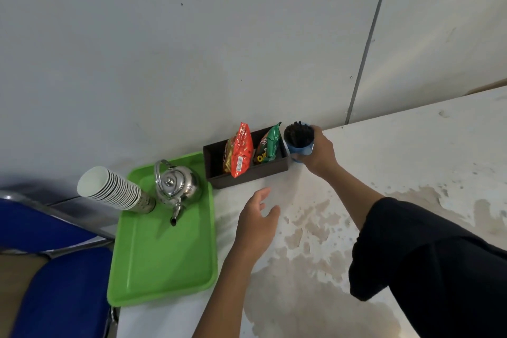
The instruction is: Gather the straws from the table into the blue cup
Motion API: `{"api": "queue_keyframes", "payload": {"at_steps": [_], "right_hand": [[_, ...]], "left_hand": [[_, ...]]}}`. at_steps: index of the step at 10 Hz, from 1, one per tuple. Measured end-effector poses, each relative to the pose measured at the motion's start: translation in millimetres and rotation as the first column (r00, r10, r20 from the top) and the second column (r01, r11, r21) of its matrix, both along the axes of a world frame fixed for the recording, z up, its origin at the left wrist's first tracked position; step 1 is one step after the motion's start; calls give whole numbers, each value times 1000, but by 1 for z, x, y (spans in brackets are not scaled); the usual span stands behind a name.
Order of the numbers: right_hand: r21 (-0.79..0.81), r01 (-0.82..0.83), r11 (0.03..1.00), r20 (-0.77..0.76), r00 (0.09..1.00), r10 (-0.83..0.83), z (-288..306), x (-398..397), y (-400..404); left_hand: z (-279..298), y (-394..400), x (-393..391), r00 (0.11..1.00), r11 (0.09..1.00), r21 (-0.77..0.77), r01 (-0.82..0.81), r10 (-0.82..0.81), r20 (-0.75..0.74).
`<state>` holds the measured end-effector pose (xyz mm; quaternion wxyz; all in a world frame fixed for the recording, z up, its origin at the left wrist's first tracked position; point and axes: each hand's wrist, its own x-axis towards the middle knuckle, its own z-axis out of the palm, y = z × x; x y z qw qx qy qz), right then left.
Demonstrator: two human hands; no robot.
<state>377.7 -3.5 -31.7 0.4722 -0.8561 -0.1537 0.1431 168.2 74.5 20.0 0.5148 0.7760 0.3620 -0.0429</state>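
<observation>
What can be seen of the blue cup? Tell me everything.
The blue cup is small and round, plastic by its look, standing upright and packed with dark straws whose tips rise above its rim. It sits at the table's far edge by the wall, right beside the brown box. The right hand is wrapped around its side.

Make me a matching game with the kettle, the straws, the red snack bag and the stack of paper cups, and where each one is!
Things:
1. kettle
2. straws
3. red snack bag
4. stack of paper cups

Places:
A. in the brown box
B. at the back left corner of the green tray, leaning over
C. in the blue cup, held by the right hand
D. standing on the green tray, spout toward the camera

Pairs: 1-D, 2-C, 3-A, 4-B
</observation>
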Motion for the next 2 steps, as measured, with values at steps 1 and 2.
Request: {"api": "queue_keyframes", "payload": {"at_steps": [1,2], "right_hand": [[-82,-52,995,-27,998,50,5,4,-5],[-238,-113,965,-48,993,105,20,0,-18]], "left_hand": [[4,-3,-1,995,992,81,94,-90,-48],[11,-6,-2,980,954,236,187,-166,-108]]}}
